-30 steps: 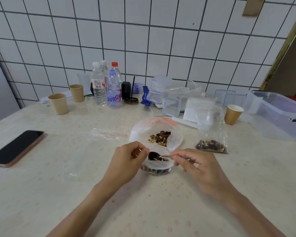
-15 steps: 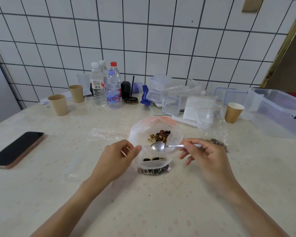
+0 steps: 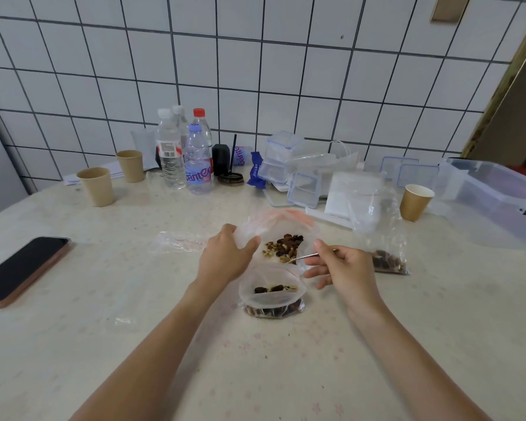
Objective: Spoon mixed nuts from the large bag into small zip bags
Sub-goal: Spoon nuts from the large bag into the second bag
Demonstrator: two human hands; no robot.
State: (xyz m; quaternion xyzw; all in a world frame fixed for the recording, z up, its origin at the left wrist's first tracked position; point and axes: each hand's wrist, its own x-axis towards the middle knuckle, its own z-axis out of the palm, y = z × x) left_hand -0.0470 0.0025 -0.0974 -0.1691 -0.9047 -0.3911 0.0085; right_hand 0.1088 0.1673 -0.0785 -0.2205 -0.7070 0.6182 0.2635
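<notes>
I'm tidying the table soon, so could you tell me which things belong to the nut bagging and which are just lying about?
In use: large bag, spoon, open small bag, filled small bag, left hand, right hand.

Lying about: phone, paper cups, bottles, clear containers.

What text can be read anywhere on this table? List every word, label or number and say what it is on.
"gante": pink script, only partly legible, on the label of the front water bottle.
The same script, sideways, on the lying bottle behind the black straw: too cut off to read.
Red and white bottle label: too small.
Blue wrapper: white print, blurred.
</notes>
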